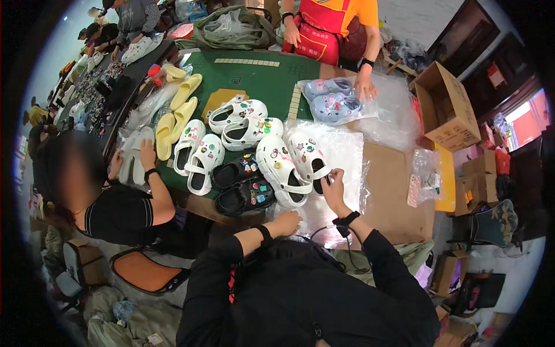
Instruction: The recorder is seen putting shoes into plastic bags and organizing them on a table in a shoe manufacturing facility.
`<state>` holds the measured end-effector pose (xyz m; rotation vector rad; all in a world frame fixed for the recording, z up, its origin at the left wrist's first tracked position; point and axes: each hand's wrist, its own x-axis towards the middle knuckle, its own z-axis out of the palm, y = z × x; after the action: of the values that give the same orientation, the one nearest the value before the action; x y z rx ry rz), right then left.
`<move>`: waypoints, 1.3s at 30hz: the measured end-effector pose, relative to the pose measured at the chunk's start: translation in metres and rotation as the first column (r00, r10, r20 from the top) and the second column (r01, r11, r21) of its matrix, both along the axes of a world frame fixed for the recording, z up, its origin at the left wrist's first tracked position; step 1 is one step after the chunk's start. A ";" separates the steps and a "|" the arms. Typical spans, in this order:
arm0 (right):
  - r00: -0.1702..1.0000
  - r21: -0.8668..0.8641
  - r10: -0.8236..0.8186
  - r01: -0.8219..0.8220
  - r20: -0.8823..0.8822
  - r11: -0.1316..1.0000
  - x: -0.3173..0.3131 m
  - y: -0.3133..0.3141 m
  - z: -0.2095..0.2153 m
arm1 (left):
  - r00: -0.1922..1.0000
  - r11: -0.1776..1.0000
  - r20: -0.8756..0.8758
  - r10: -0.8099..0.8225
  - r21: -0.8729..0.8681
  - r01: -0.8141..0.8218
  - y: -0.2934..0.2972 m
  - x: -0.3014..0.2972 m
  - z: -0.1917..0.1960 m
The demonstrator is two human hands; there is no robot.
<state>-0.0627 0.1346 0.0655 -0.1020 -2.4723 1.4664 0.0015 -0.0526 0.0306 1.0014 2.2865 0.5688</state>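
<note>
A pair of white clogs with colourful charms lies before me at the front of the table, heels toward me. My right hand is closed on the heel end of the right-hand white clog. Below the other clog's heel, my left hand has its fingers curled on the edge of a clear plastic bag; the fingertips are partly hidden. Just left of the clogs sits a black charm-covered pair. Two more white pairs, one upper and one left, stand beyond it.
Yellow slippers lie farther left, where a co-worker handles pale slippers. Across the table, another person's hand touches bagged blue-grey clogs. Clear bags and a cardboard box are at the right.
</note>
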 end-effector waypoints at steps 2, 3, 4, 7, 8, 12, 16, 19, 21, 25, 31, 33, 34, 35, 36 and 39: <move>0.988 -0.208 -0.080 0.106 0.129 0.972 -0.009 0.003 -0.018 | 0.992 0.998 -0.110 -0.060 -0.033 0.057 0.000 -0.003 0.000; 0.989 -0.207 -0.074 0.100 0.130 0.973 -0.009 -0.002 -0.022 | 0.988 0.997 -0.138 -0.075 -0.022 0.073 -0.003 -0.003 -0.006; 0.985 -0.219 -0.013 0.051 0.172 0.974 -0.006 -0.008 -0.025 | 0.982 0.996 -0.166 -0.088 -0.010 0.087 -0.005 -0.002 -0.015; 0.963 -0.260 0.108 -0.041 0.247 0.965 0.003 -0.022 -0.036 | 0.981 0.997 -0.195 0.010 0.071 0.004 -0.013 0.007 -0.047; 0.970 -0.299 0.146 -0.083 0.194 0.951 0.003 -0.024 -0.039 | 0.981 0.997 -0.195 0.017 0.074 -0.002 -0.017 0.007 -0.056; 0.966 -0.234 0.179 -0.133 0.187 0.963 -0.014 -0.025 -0.039 | 0.977 0.980 -0.213 -0.019 0.187 0.060 -0.025 0.005 -0.058; 0.906 0.010 0.305 -0.322 0.294 0.947 -0.032 -0.028 -0.022 | 0.950 0.991 -0.288 -0.122 0.013 0.132 -0.020 0.005 -0.053; 0.853 0.115 0.293 -0.374 0.431 0.920 -0.042 -0.029 -0.015 | 0.948 0.970 -0.232 -0.218 -0.162 0.183 -0.012 0.003 -0.038; 0.892 0.201 0.282 -0.367 0.354 0.908 -0.041 -0.040 -0.006 | 0.954 0.986 -0.259 -0.154 -0.099 0.133 -0.015 0.005 -0.037; 0.933 0.537 0.153 -0.316 0.327 0.782 -0.046 -0.055 -0.003 | 0.895 0.928 -0.325 -0.307 -0.311 0.206 -0.010 0.003 -0.031; 0.972 0.416 0.093 -0.177 0.214 0.892 -0.039 -0.022 -0.006 | 0.980 0.994 -0.170 -0.107 -0.046 0.100 -0.006 -0.002 -0.062; 0.946 0.012 0.103 -0.112 0.307 0.994 -0.020 0.009 0.018 | 0.984 0.990 -0.113 -0.139 -0.032 0.136 -0.002 -0.008 -0.042; 0.937 0.156 0.000 -0.058 0.349 0.986 -0.011 0.028 0.026 | 0.945 0.986 -0.282 -0.166 -0.066 0.154 -0.006 -0.006 -0.040; 0.920 0.298 -0.109 -0.009 0.377 0.954 -0.002 0.044 0.034 | 0.875 0.981 -0.443 -0.194 -0.100 0.167 -0.007 -0.006 -0.038; 0.920 0.298 -0.123 0.007 0.373 0.954 0.001 0.044 0.040 | 0.841 0.984 -0.509 -0.180 -0.085 0.160 -0.005 -0.006 -0.047; 0.922 0.215 -0.105 0.024 0.373 0.976 0.031 0.080 0.051 | 0.824 0.948 -0.477 -0.306 -0.230 0.218 0.001 -0.019 -0.035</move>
<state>-0.0316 0.2144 0.1167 -0.4676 -2.8817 1.2475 -0.0174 -0.0516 -0.0049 1.4897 2.5167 -0.0192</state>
